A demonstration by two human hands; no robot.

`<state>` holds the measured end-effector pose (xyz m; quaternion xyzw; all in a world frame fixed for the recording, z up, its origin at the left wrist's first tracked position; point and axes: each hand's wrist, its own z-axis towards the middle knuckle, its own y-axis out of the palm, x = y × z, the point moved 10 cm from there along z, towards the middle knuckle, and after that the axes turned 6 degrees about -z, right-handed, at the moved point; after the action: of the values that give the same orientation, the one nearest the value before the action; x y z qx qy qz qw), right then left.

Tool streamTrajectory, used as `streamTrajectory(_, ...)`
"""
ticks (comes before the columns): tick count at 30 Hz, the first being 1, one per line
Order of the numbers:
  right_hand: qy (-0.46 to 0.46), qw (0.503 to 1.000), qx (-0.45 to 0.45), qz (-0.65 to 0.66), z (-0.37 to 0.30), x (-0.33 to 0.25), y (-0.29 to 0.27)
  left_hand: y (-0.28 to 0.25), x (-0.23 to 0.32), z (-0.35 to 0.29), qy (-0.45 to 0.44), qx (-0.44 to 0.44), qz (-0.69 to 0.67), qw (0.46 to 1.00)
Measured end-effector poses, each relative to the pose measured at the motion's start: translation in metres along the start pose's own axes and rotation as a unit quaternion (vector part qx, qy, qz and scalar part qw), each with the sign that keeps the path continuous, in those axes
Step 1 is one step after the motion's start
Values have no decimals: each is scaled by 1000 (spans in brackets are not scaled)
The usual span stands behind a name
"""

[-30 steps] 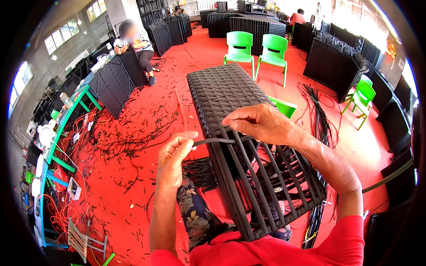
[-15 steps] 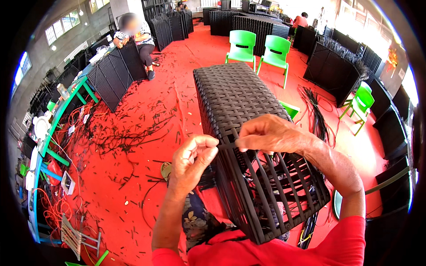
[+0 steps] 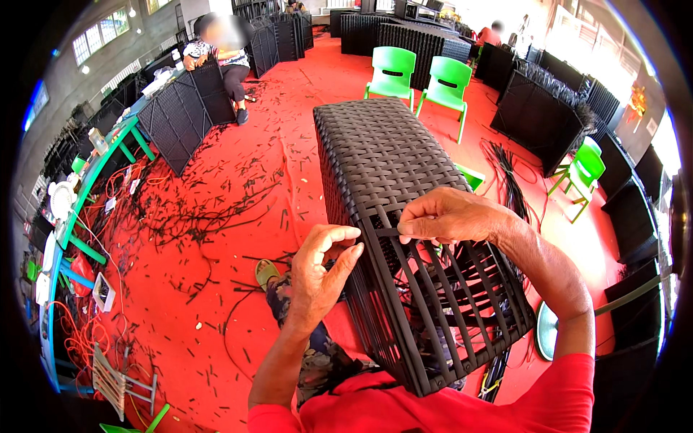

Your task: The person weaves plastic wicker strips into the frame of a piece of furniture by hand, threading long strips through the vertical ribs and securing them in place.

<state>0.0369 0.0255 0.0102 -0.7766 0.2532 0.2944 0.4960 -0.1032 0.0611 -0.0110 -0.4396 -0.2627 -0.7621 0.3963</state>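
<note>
A black woven box-shaped piece leans lengthwise in front of me, its far part woven tight and its near part still bare parallel slats. My right hand is over the slats, thumb and fingers pinched on the end of a short dark flat strip that lies across the first slats beside the weave. At the left edge of the piece is my left hand, its index finger and thumb apart with nothing visible between them. Its other fingers curl loosely. Inside the slats, loose black strands show.
Two green chairs stand beyond the piece, another green chair at the right. Black strip scraps litter the red floor. A long green-edged table curves along the left. A person sits by black panels at far left.
My right hand has drawn slightly right, and more of the dark strip shows between the hands. My left thumb and index finger have parted from the strip at the edge.
</note>
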Motion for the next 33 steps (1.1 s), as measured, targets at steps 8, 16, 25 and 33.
streamTrajectory(8, -11, 997, -50, 61, 4, -5, 11, -2, -4, -3, 10, 33, -9, 999)
streamTrajectory(16, -122, 950, 144, -247, 5, -40, -6, 0, -13, 5, -40, 33, -46, 998)
streamTrajectory(25, -70, 934, 260, -235, -18, -50, -21, -8, -42, -2, -163, 19, -219, 962)
streamTrajectory(33, -68, 965, 221, -128, 3, -58, -28, -2, -139, -56, -275, 25, -513, 813)
